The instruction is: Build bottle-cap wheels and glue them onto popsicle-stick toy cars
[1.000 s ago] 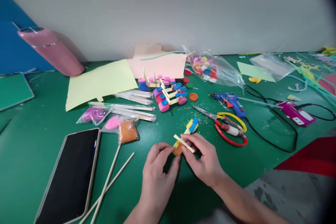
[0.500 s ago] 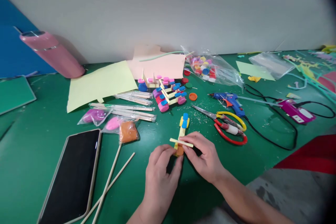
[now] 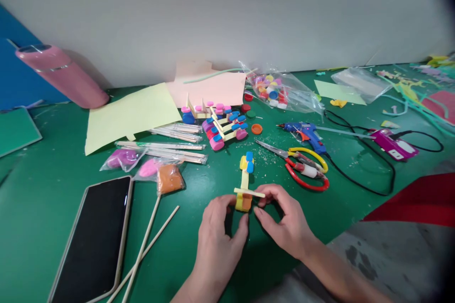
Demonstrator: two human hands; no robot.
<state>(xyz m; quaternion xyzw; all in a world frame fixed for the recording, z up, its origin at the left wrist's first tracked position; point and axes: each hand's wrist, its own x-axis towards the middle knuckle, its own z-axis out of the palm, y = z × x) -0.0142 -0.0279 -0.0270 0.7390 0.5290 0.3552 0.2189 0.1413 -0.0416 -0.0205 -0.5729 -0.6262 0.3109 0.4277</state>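
On the green table in front of me stands a small stick-and-clay craft (image 3: 245, 181). Blue and yellow clay pieces form its far end, yellow and orange clay its near end, and a pale stick (image 3: 249, 192) lies crosswise over the near end. My left hand (image 3: 221, 236) is at the left of the near end, thumb and fingers apart; whether a fingertip touches the clay, I cannot tell. Close to the right side is my right hand (image 3: 284, 218), open, its fingertips beside the crosswise stick's end. Several similar finished-looking crafts (image 3: 225, 128) stand together behind.
Scissors (image 3: 302, 165), a blue glue gun (image 3: 302, 135) and its black cord lie at right. A phone (image 3: 92, 241), crossed sticks (image 3: 145, 251) and bagged orange clay (image 3: 169, 179) are at left. A pink bottle (image 3: 64, 75) and a bag of coloured caps (image 3: 280, 92) stand farther back.
My right hand has drawn away to the right from the craft, and my left fingers have loosened. More of the near clay end shows. The whole view has shifted slightly.
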